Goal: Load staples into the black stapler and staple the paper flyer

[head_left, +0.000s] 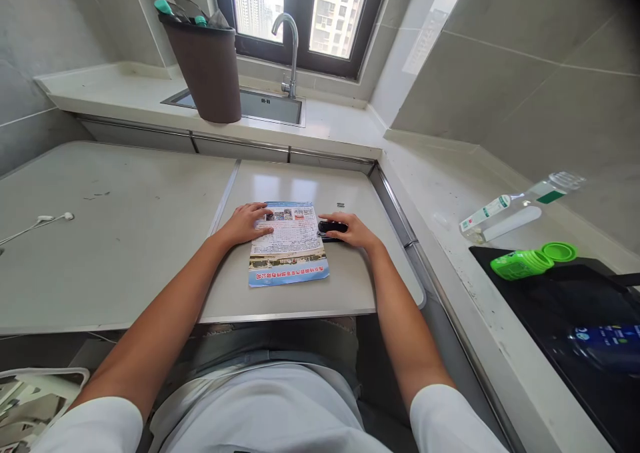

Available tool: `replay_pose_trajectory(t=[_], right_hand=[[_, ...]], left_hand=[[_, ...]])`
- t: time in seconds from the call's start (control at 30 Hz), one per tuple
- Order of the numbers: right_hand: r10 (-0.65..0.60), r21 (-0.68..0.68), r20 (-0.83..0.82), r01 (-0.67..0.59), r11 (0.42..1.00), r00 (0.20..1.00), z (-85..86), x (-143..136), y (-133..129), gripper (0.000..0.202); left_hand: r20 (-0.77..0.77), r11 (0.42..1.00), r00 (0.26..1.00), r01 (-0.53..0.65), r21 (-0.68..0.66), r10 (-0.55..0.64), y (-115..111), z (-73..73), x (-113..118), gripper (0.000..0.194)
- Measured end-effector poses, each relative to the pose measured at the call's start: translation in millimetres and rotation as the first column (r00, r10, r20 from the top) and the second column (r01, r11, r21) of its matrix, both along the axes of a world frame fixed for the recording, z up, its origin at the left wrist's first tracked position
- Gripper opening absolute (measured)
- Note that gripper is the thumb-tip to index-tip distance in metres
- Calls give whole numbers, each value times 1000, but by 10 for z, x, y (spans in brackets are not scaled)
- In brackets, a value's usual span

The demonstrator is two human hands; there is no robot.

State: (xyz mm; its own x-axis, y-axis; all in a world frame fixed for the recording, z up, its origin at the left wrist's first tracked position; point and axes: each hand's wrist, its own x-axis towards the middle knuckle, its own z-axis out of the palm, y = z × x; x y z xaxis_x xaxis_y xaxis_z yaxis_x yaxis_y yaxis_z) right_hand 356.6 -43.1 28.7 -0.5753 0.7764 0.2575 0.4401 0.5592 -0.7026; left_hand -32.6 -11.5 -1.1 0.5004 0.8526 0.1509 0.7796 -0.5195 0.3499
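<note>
The printed sheet [289, 245] lies on the desk [345, 286]. At the left edge of this sheet, the left hand [246, 223] rests on it with its grip spread. At the right edge, the right hand [356, 230] has its grip closed around a black stapler [332, 227].

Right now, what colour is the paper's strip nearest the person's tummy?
The strip is light blue with red writing, seen best in the head view.

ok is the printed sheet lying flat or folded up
Flat: the printed sheet lies spread on the table, print facing up, with the left hand resting over its left edge.
</note>
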Motion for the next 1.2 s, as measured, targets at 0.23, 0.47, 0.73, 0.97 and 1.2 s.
replay_pose_trajectory(t=[0.23, 0.47, 0.73, 0.97, 1.2], right_hand=[[6, 96, 160, -21, 995, 987, -13, -100, -4, 39], [-152, 110, 448, 114, 987, 881, 108, -278, -152, 38], [-194, 230, 682, 46, 972, 705, 219, -595, -211, 21], [-28, 100, 215, 6, 995, 976, 25, 36, -70, 43], [-207, -29, 192, 216, 976, 959, -138, 341, 56, 26]], left_hand=[[-9, 1000, 1000, -8, -1, 8, -4, -13, -1, 61], [-6, 1000, 1000, -6, 4, 6, 12, -48, -4, 62], [6, 1000, 1000, -14, 0, 14, -8, -16, 0, 61], [6, 1000, 1000, -20, -15, 20, -14, -10, -18, 61], [-3, 1000, 1000, -3, -10, 3, -1, -13, -15, 63]])
